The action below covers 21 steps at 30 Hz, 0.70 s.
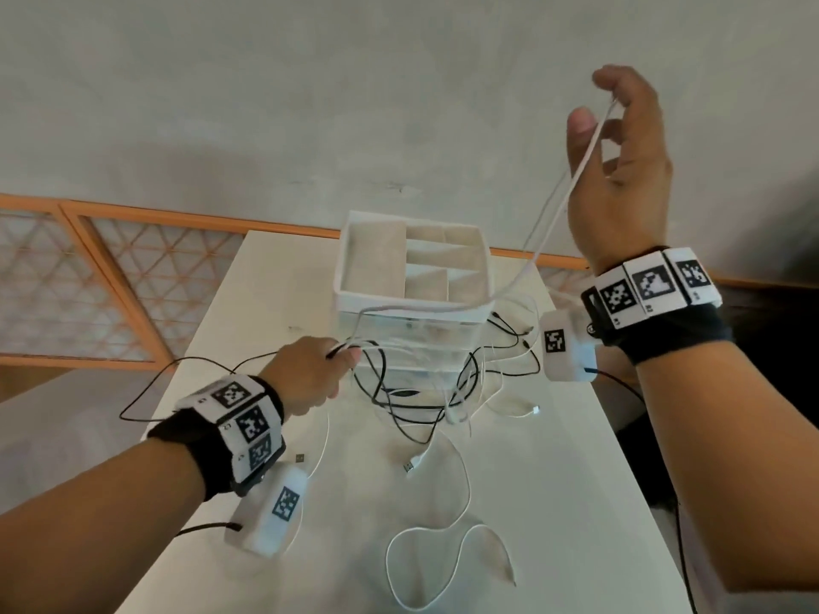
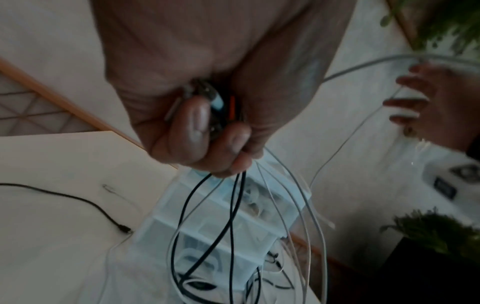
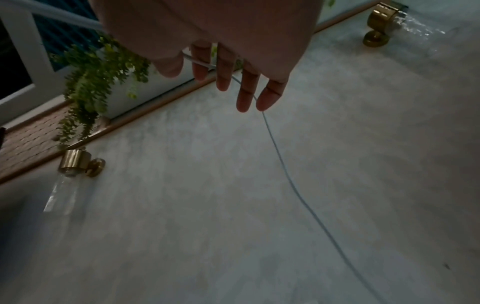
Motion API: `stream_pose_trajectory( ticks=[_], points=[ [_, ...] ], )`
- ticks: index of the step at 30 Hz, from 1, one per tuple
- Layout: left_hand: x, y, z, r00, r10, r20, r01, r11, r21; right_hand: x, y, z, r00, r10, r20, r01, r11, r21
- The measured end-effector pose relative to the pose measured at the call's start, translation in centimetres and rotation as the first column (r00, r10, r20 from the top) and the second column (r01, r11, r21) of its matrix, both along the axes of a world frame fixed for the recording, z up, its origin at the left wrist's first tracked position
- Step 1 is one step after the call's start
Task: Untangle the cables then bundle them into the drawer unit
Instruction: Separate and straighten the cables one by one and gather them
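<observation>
A tangle of thin black and white charging cables (image 1: 416, 392) is heaped on the white tabletop (image 1: 554, 502) just in front of a small translucent plastic drawer unit (image 1: 416, 343), which is topped by an open white divided tray (image 1: 412, 263). Several strands are gathered in the left hand (image 1: 310, 374), whose fingers are curled tightly round a bunch of black and white cords and plug ends (an orange-marked plug is glimpsed in the left wrist view). One long white cable (image 1: 571, 179) is drawn upward and away from the heap by the right hand (image 1: 620, 170), raised high near the wall; it is pinched at the thumb and forefinger while the other fingers are left loosely spread. Its slack is draped across the tray's front rim toward the left hand.

The work is judged to be early: a single cable is being separated, most strands are crossed over one another, loose white loops are sprawled nearer the table's front edge, nothing is coiled, and no drawer is seen opened. Untangling, bundling and stowing all remain.
</observation>
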<state>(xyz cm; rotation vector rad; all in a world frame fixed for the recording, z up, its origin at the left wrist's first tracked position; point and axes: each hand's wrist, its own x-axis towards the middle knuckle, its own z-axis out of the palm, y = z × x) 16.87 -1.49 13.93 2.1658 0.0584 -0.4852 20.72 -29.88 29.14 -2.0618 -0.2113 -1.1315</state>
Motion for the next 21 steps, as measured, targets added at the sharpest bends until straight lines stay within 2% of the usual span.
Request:
stream_pose_trajectory(
  ticks=[2,4,6,7,8,9,10,11,12,13,15,16,17,18,19,21],
  points=[
    [0.0,-0.2,-0.4,1.0,0.012,-0.011,-0.012,1.0,-0.009,0.6,-0.9,-0.2,0.998,0.013,-0.063,-0.011,1.0,0.028],
    [0.0,-0.5,0.1,0.999,0.036,0.012,-0.034,0.994,-0.108,1.4,-2.4,-1.7,0.988,0.006,-0.156,-0.004,1.0,0.014],
    [0.2,-0.7,1.1,0.996,0.078,0.05,-0.066,0.976,-0.209,2.3,-4.6,-5.4,0.936,-0.05,-0.348,0.031,0.998,-0.06],
    [0.3,-0.7,1.7,0.992,0.107,0.067,-0.087,0.964,-0.252,2.5,-6.0,-7.8,0.865,-0.105,-0.491,0.044,0.99,-0.136],
    [0.5,-0.6,2.2,0.987,0.134,0.084,-0.105,0.953,-0.286,2.6,-7.4,-10.6,0.755,-0.176,-0.632,0.031,0.972,-0.233],
    [0.6,-0.5,2.7,0.983,0.154,0.102,-0.117,0.945,-0.304,2.1,-8.6,-13.4,0.615,-0.241,-0.751,-0.018,0.948,-0.319],
    [0.7,-0.4,3.1,0.979,0.166,0.119,-0.123,0.944,-0.306,1.4,-9.3,-15.8,0.47,-0.274,-0.839,-0.085,0.932,-0.352],
    [0.8,-0.2,3.3,0.977,0.168,0.133,-0.123,0.947,-0.296,0.5,-9.5,-17.5,0.343,-0.261,-0.902,-0.132,0.938,-0.321],
    [0.8,-0.1,3.5,0.977,0.161,0.142,-0.116,0.952,-0.283,-0.4,-9.2,-18.5,0.258,-0.234,-0.937,-0.147,0.949,-0.278],
    [0.8,-0.1,3.6,0.979,0.146,0.143,-0.104,0.957,-0.27,-1.4,-8.6,-18.7,0.25,-0.204,-0.946,-0.133,0.961,-0.242],
    [0.5,-0.5,3.8,0.988,0.088,0.127,-0.054,0.967,-0.248,-2.6,-6.8,-17.6,0.415,-0.089,-0.905,-0.078,0.988,-0.133],
    [0.3,-0.9,3.9,0.992,0.035,0.125,-0.006,0.975,-0.223,-3.3,-5.4,-16.4,0.493,0.023,-0.87,-0.103,0.994,-0.032],
    [0.1,-1.5,4.0,0.99,-0.038,0.137,0.063,0.982,-0.181,-4.1,-3.6,-14.8,0.536,0.179,-0.825,-0.173,0.98,0.1],
    [-0.2,-2.2,4.1,0.98,-0.117,0.161,0.138,0.982,-0.13,-4.7,-1.3,-13.2,0.526,0.305,-0.794,-0.247,0.948,0.2],
    [-0.3,-3.0,4.3,0.961,-0.191,0.197,0.21,0.975,-0.077,-5.4,0.9,-12.4,0.496,0.366,-0.788,-0.329,0.918,0.22],
    [-0.8,-4.0,4.9,0.9,-0.321,0.294,0.328,0.944,0.027,-6.2,3.9,-12.9,0.482,0.305,-0.821,-0.462,0.885,0.057]
  ],
)
